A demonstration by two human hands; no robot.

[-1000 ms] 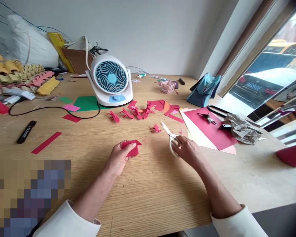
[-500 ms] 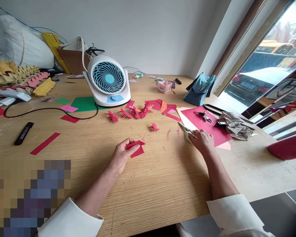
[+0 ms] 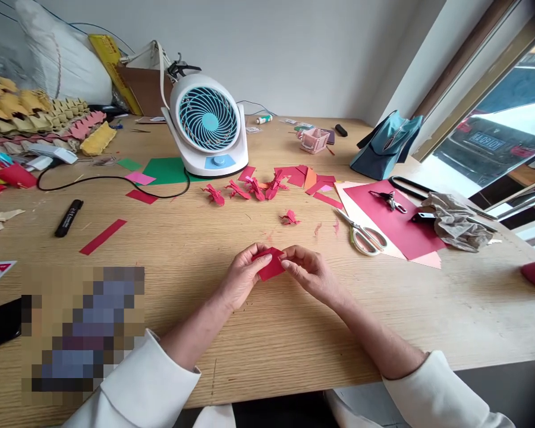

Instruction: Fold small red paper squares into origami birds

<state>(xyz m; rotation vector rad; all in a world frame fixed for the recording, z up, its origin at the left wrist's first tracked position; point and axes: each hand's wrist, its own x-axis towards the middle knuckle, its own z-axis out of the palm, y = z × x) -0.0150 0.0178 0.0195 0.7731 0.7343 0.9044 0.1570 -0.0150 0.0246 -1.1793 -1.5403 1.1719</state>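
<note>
Between thumb and fingers, my left hand point(image 3: 246, 270) holds a small folded piece of red paper point(image 3: 273, 266) just above the table. My right hand point(image 3: 310, 270) pinches the right edge of that same paper. To the right, scissors point(image 3: 365, 236) with pale handles lie on the table, partly over the paper sheets. One small folded red paper figure point(image 3: 289, 218) sits beyond my hands. Farther back, several similar red figures point(image 3: 255, 189) stand in a row.
A white fan point(image 3: 210, 128) stands at the back. Red paper sheet point(image 3: 396, 217), keys point(image 3: 390, 201) and crumpled cloth point(image 3: 463, 223) are at right, near a blue bag point(image 3: 386, 145). A black marker point(image 3: 69, 218) and red strip point(image 3: 103, 236) lie left.
My right hand has let go of the scissors, leaving them on the table, and moved left to the red paper. The camera view has shifted slightly.
</note>
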